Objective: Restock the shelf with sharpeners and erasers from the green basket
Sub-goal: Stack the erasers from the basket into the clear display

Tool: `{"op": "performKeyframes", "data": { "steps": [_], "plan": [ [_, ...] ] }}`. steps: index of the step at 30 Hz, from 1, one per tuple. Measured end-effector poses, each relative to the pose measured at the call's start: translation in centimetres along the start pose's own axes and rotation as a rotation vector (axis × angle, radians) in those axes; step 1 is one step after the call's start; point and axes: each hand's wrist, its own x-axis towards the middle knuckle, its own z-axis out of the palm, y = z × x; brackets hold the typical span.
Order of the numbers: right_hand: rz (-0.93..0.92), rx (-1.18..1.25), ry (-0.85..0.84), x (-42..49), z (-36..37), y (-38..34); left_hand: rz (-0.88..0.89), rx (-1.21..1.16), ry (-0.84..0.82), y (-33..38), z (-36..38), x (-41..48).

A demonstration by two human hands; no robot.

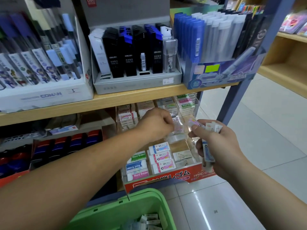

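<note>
The left hand [156, 124] pinches one eraser [176, 130] above the clear tray [187, 117]; the right hand [217, 146] grips a bunch of erasers [211, 127]; the tray looks partly filled; the green basket [116, 211] holds more, so work remains.

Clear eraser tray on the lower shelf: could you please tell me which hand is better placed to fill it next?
Probably the left. The left hand is over the clear tray, pinching what looks like one eraser, while the right hand beside it grips a bundle of erasers.
</note>
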Motion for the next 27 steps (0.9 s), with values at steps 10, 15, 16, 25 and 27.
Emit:
{"op": "performKeyframes", "data": {
  "steps": [10, 15, 16, 25, 27],
  "plan": [
    [-0.048, -0.071, -0.18, -0.8, 0.2, -0.4, 0.139, -0.327, -0.2, 2.5, -2.0, -2.2],
    [-0.044, -0.124, -0.087, -0.7, 0.8, -0.7, 0.147, -0.082, -0.459, 1.5, -4.4, -2.1],
    [-0.021, -0.099, -0.063, -0.7, 0.9, -0.9, 0.134, -0.062, -0.444, 1.3, -4.4, -1.9],
    [0.187, 0.013, -0.046, -1.0, 1.4, -2.1, 0.056, -0.176, -0.228, 1.2, -3.1, 0.5],
    [0.252, 0.074, -0.061, -0.9, 1.1, -2.3, 0.085, -0.005, -0.088, 0.7, -2.4, 1.3]
  ]
}}
